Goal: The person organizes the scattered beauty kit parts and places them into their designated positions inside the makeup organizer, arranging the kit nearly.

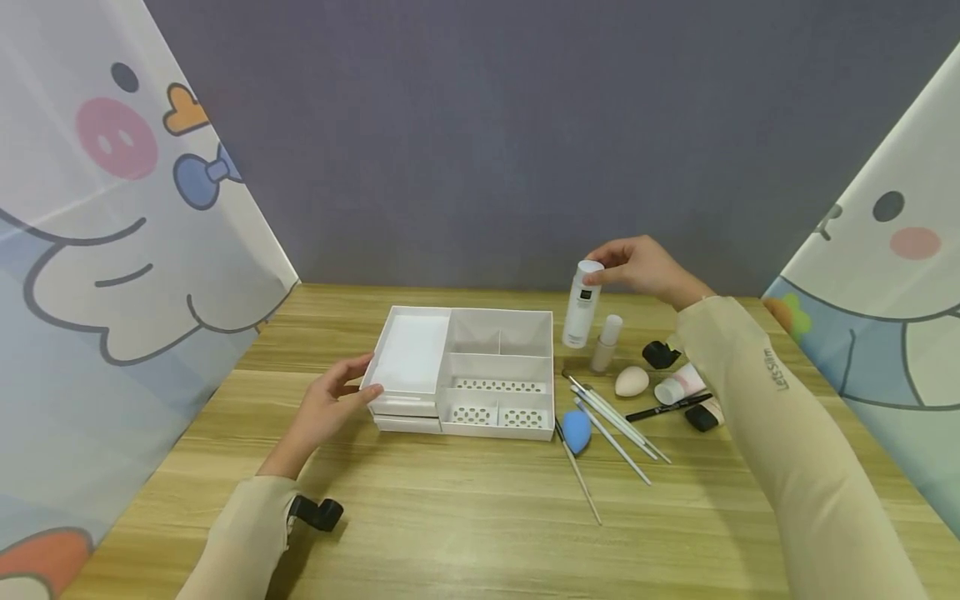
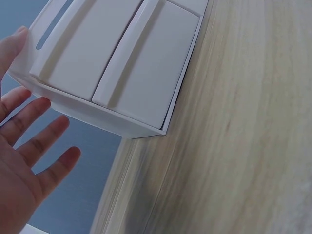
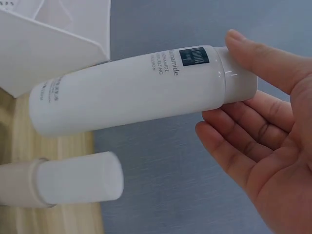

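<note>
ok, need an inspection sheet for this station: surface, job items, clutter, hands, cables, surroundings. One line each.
Surface: wood-grain table.
Job items: white bottle, slightly tilted, base contact unclear; organizer beside it, two drawers at one end.
Clutter: small bottle, upright; brushes, loose; blue sponge; pale sponge; tube; black pencil; black-capped item, partly hidden by the right sleeve.
Hands: left hand touches the organizer's side, fingers spread; right hand holds the white bottle by its cap.
Cables: nothing seen.
Surroundings: dark grey backdrop; cartoon panels on both sides.
</note>
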Tool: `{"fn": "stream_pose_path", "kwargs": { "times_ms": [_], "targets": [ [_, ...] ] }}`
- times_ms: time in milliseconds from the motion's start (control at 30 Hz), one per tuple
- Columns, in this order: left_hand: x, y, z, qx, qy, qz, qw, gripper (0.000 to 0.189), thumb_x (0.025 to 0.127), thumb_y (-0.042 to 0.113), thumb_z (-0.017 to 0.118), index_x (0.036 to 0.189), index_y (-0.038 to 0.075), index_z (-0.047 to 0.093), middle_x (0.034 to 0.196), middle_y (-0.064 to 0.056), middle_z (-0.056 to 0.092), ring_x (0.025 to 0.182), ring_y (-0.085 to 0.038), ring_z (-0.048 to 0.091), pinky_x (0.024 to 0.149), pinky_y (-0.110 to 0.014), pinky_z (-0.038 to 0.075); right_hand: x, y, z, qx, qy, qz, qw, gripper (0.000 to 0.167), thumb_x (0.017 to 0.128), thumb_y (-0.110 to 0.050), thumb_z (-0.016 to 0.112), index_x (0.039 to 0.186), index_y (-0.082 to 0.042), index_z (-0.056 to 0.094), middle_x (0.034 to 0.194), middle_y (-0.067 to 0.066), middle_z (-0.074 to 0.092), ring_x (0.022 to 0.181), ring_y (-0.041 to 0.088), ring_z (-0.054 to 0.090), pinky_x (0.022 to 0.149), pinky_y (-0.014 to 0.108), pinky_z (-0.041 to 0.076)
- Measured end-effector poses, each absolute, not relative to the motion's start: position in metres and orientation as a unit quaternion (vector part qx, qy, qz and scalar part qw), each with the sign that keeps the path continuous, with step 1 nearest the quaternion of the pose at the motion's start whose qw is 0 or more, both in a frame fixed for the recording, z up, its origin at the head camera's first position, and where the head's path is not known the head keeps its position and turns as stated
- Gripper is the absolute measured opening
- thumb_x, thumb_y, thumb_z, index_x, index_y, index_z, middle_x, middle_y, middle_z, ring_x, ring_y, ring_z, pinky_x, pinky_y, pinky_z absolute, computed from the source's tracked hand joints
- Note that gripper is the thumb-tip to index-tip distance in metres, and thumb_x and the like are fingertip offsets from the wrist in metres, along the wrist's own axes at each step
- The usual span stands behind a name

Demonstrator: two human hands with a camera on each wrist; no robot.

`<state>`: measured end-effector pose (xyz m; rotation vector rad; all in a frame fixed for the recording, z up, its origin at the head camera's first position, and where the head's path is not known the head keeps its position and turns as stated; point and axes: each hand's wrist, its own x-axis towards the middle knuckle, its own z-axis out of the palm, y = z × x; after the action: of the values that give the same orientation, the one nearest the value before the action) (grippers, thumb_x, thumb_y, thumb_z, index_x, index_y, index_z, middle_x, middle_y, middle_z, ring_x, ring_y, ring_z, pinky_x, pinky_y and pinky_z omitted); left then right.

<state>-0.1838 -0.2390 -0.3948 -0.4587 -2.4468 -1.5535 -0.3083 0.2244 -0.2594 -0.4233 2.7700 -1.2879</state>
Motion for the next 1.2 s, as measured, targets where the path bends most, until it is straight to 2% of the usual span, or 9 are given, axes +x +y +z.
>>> {"fn": "stream_pose_path", "kwargs": {
  "times_ms": [200, 467, 633, 767, 933, 1200],
  "targets": [
    [-0.187, -0.238, -0.394, -0.154, -0.83, -0.525, 0.108, 0.046, 0.091, 0.002, 0.071, 0.133, -0.006, 0.055, 0.136, -0.025, 0.056, 0.111, 0.004, 0.054, 0.086, -0.016, 0.049, -0.307, 0.22, -0.247, -0.146, 0.9, -0.409, 0.025, 0.046, 0.086, -0.032, 0.081, 0.119, -0.003, 0.068, 0.111, 0.009, 0.07, 0.103, 0.024, 0.061, 0.092, 0.045, 0.049],
    [-0.188, -0.239, -0.394, -0.154, -0.831, -0.522, 0.11, 0.045, 0.091, 0.001, 0.071, 0.133, -0.007, 0.055, 0.134, -0.025, 0.058, 0.108, 0.008, 0.054, 0.084, -0.015, 0.049, -0.308, 0.21, -0.233, -0.154, 0.892, -0.424, 0.02, 0.041, 0.086, -0.026, 0.081, 0.117, -0.002, 0.068, 0.106, 0.007, 0.07, 0.092, 0.022, 0.065, 0.077, 0.031, 0.056],
    [-0.188, -0.239, -0.395, -0.157, -0.83, -0.524, 0.114, 0.045, 0.091, 0.001, 0.071, 0.133, -0.006, 0.056, 0.132, -0.025, 0.059, 0.108, 0.009, 0.053, 0.084, -0.015, 0.049, -0.308, 0.204, -0.226, -0.148, 0.895, -0.421, 0.018, 0.043, 0.084, -0.029, 0.083, 0.116, -0.003, 0.069, 0.101, 0.004, 0.071, 0.087, 0.025, 0.064, 0.075, 0.032, 0.055],
    [-0.188, -0.239, -0.395, -0.158, -0.829, -0.524, 0.116, 0.044, 0.091, 0.001, 0.07, 0.133, -0.006, 0.056, 0.131, -0.024, 0.059, 0.107, 0.009, 0.054, 0.084, -0.015, 0.049, -0.308, 0.2, -0.221, -0.146, 0.896, -0.42, 0.013, 0.043, 0.083, -0.028, 0.083, 0.115, -0.002, 0.069, 0.096, 0.003, 0.071, 0.08, 0.021, 0.063, 0.072, 0.032, 0.054],
    [-0.187, -0.239, -0.394, -0.16, -0.828, -0.526, 0.116, 0.044, 0.091, -0.001, 0.07, 0.132, -0.006, 0.056, 0.13, -0.026, 0.06, 0.107, 0.008, 0.054, 0.084, -0.015, 0.049, -0.307, 0.196, -0.214, -0.141, 0.893, -0.428, 0.003, 0.044, 0.083, -0.028, 0.083, 0.115, -0.001, 0.069, 0.097, 0.003, 0.071, 0.084, 0.022, 0.064, 0.072, 0.03, 0.054],
    [-0.182, -0.236, -0.393, -0.154, -0.836, -0.515, 0.112, 0.044, 0.091, 0.004, 0.071, 0.133, -0.002, 0.058, 0.132, -0.021, 0.06, 0.111, 0.001, 0.055, 0.087, -0.019, 0.05, -0.305, 0.184, -0.209, -0.148, 0.877, -0.456, -0.003, 0.041, 0.084, -0.025, 0.083, 0.114, -0.001, 0.069, 0.099, 0.003, 0.071, 0.089, 0.021, 0.064, 0.075, 0.031, 0.055]
  ]
}}
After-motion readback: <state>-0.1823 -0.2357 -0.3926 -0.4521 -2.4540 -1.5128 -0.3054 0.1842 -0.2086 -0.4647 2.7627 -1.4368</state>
